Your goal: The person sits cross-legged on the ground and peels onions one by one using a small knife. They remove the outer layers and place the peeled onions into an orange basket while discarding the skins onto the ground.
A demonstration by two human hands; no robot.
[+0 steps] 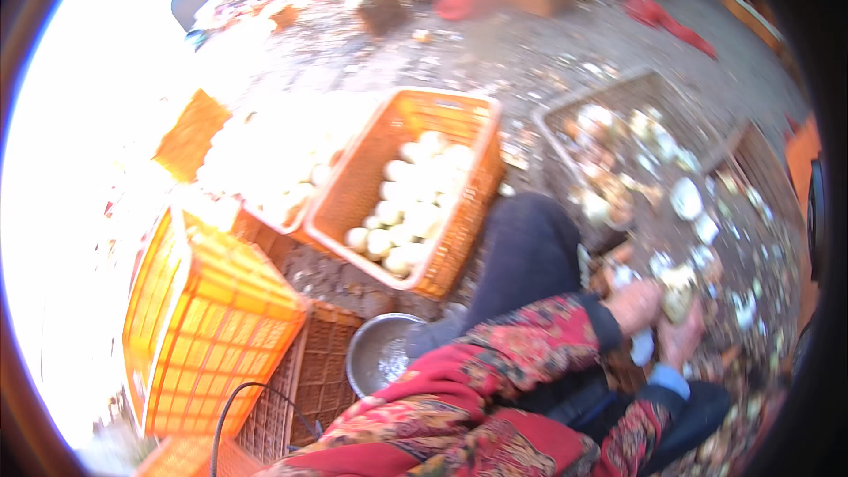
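At the right, both hands meet around a pale yellow-green onion [677, 301]. My right hand [682, 334] grips it from below. My left hand [636, 305] is closed against its near side; blur hides its fingertips and whether a tool is in them. Loose onion skins [745, 308] and pieces cover the ground under and beyond the hands. Just past my left knee [530, 238], a dull crate [556, 139] lies with onions and skins spilling from its near end.
An orange plastic crate [493, 146] holds many pale peeled onions [404, 212]. Beside it, another full crate is washed out by glare. A yellow-orange crate [218, 318] stands at the left, near a metal basin [364, 351]. A black cable [222, 411] curves at the bottom. Red cloth [669, 23] lies on the floor.
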